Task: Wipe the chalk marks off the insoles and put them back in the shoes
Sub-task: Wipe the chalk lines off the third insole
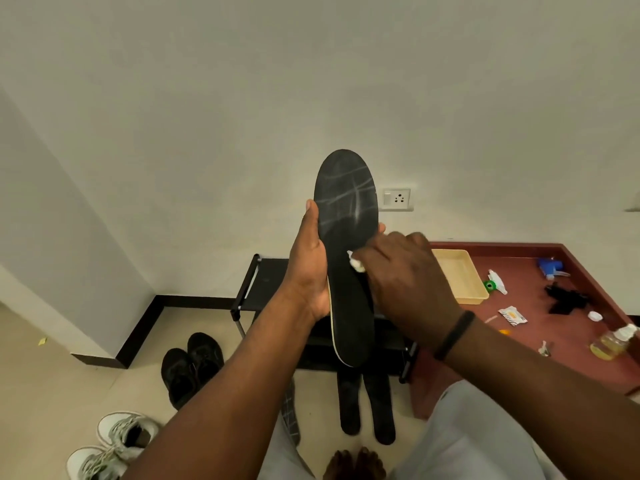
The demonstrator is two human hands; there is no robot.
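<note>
Grip: your left hand (308, 268) holds the insole (348, 237) up, your right hand (401, 275) pinches a white wipe (356, 265) on its middle | Tip: rub up over the chalk marks (349, 199), hold firm.

One cam only, worn on my head, wide-angle w/ curved edges. It looks fwd and down past my forearms, close on my left hand (309, 268) and right hand (403, 277), which are raised mid-frame. Wall (207, 98) fills the top half, floor (62, 368) and my knees the bottom. No 2nd view, so nothing shared.
</note>
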